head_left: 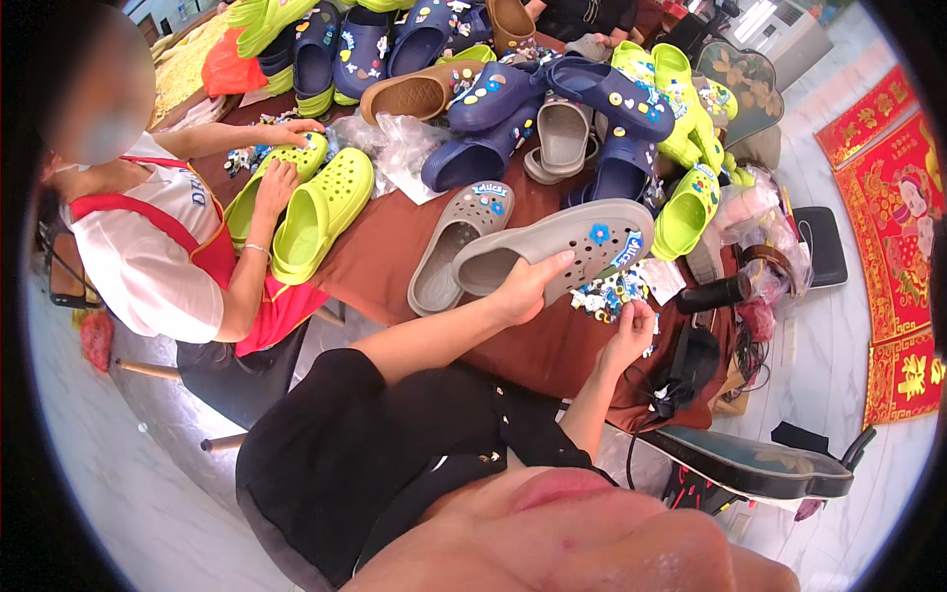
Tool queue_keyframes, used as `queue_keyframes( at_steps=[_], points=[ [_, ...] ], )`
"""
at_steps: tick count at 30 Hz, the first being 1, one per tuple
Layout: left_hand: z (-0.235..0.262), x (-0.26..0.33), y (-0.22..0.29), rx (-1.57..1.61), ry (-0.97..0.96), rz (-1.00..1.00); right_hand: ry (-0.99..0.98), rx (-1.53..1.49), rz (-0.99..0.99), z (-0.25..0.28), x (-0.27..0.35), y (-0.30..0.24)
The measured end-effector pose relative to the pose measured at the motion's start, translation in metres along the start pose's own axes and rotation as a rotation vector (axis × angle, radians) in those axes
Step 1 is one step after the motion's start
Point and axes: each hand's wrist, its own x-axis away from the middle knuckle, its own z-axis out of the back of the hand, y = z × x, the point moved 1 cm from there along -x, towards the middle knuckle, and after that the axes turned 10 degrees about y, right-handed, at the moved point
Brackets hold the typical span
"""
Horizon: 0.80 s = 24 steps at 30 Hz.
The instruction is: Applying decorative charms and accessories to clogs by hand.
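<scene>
On a brown-covered table (385, 266) strewn with clogs, the left hand (528, 288) grasps a grey clog (572, 247); the right hand (631, 331) seemingly pinches a charm from the small pile of charms (604, 294).

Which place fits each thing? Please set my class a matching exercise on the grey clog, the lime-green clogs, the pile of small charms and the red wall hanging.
1 grey clog
2 lime-green clogs
3 pile of small charms
4 red wall hanging

A under the co-worker's hands
B far right edge
C held in the left hand
D on the table by the right hand

Pairs: 1-C, 2-A, 3-D, 4-B
</scene>
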Motion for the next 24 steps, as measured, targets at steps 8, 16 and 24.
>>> queue_keyframes(
  at_steps=[8, 16, 24],
  points=[
    [0.01, -0.009, -0.011, -0.058, 0.059, -0.026, 0.001, -0.02, -0.026, -0.002, -0.001, 0.001],
    [0.01, -0.01, -0.015, -0.011, 0.048, -0.016, -0.011, -0.014, -0.001, -0.005, 0.0, -0.003],
    [0.011, -0.009, -0.022, 0.024, 0.112, 0.039, -0.047, 0.033, 0.009, 0.002, -0.002, 0.008]
  ],
)
